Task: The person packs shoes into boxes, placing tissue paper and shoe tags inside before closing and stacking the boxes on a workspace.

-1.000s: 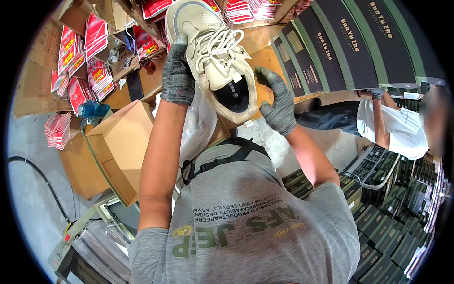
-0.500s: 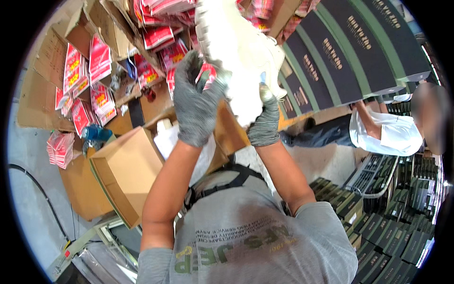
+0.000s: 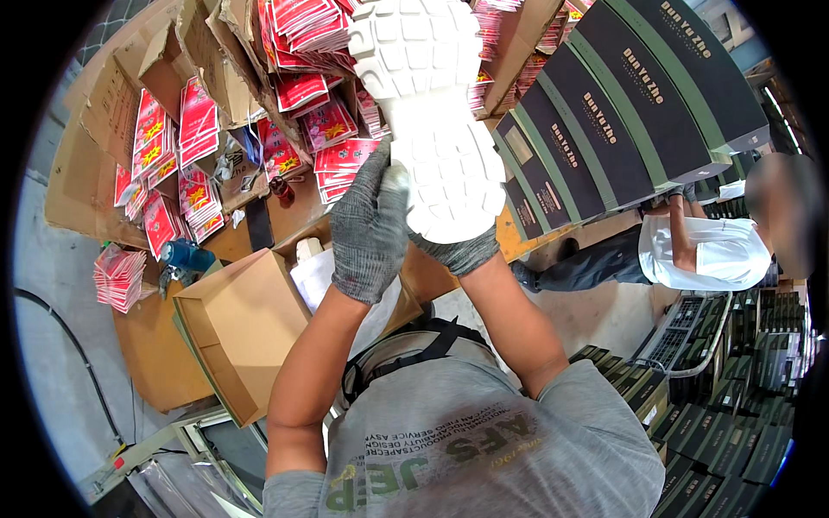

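Note:
A chunky white shoe (image 3: 445,168) is held up at the top centre with its ridged sole toward me. My right hand (image 3: 466,250), in a grey knit glove, grips the shoe from behind its lower end; most of its fingers are hidden by the sole. My left hand (image 3: 373,229), gloved in the same way, is at the left edge of the sole, its fingers stretched upward and the thumb close beside them. Nothing shows in the left hand. Below it, an open brown shoebox (image 3: 246,332) has white paper (image 3: 324,281) at its right side.
Red printed packets (image 3: 199,121) fill torn cardboard boxes (image 3: 95,160) at the back left. Dark green-banded shoeboxes (image 3: 596,121) are stacked at the right. A blue bottle-like object (image 3: 186,255) lies near the left table edge. Another person (image 3: 704,246) stands at the right, by a metal cart (image 3: 682,332).
The shoe has turned so its sole faces me. My right hand has gone behind it, and my left hand's fingers have come closer together at the shoe's edge.

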A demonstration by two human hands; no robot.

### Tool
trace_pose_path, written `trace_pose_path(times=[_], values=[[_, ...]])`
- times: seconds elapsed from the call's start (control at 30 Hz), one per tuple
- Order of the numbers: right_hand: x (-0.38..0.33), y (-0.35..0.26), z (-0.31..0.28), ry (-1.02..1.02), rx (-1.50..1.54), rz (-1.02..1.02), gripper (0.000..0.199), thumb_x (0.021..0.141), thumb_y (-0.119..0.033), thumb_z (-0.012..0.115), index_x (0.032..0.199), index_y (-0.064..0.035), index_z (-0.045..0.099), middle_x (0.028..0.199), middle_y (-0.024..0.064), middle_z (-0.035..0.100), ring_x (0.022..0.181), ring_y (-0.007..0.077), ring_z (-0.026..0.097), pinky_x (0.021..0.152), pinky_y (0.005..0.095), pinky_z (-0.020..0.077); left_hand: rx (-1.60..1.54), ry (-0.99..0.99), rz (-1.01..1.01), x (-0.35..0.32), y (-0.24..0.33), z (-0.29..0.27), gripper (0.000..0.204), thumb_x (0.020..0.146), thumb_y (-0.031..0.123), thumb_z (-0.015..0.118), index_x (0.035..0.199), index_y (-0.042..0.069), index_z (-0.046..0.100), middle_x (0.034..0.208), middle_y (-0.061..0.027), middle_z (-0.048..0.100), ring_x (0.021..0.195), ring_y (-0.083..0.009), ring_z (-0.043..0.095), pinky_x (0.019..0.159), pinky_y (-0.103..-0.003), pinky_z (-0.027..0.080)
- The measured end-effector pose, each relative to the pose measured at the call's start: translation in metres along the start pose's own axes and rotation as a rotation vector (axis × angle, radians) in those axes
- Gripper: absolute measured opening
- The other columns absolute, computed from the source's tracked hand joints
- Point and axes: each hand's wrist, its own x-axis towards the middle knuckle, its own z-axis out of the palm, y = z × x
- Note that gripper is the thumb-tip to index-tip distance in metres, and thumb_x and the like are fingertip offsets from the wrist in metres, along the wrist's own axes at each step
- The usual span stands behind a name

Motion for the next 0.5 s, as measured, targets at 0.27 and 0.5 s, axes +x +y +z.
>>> trace_pose_path(times=[0.27,0.5], values=[[-0.004,-0.004,-0.006,-0.009,0.098,0.080,0.040,0.083,-0.036,0.066,0.120,-0.0200,0.070,0.119,0.0065,0.070,0.113,0.0295,0.065,0.105,0.0536,0.0450,0.358,-0.004,0.267,-0.025,0.000,-0.008,0.090,0.086,0.028,0.080,0.152,-0.008,0.031,0.144,-0.0218,0.052,0.135,-0.0267,0.051,0.114,-0.040,0.040],[-0.091,0.014,0.014,-0.265,0.329,0.160,0.040,0.089,-0.037,0.059,0.122,-0.0175,0.069,0.120,0.0088,0.069,0.110,0.0274,0.068,0.099,0.0518,0.0512,0.082,0.163,0.235,-0.006,0.025,-0.011,0.105,0.077,0.027,0.089,0.154,-0.007,0.026,0.153,-0.0256,0.041,0.140,-0.0327,0.044,0.115,-0.041,0.039]])
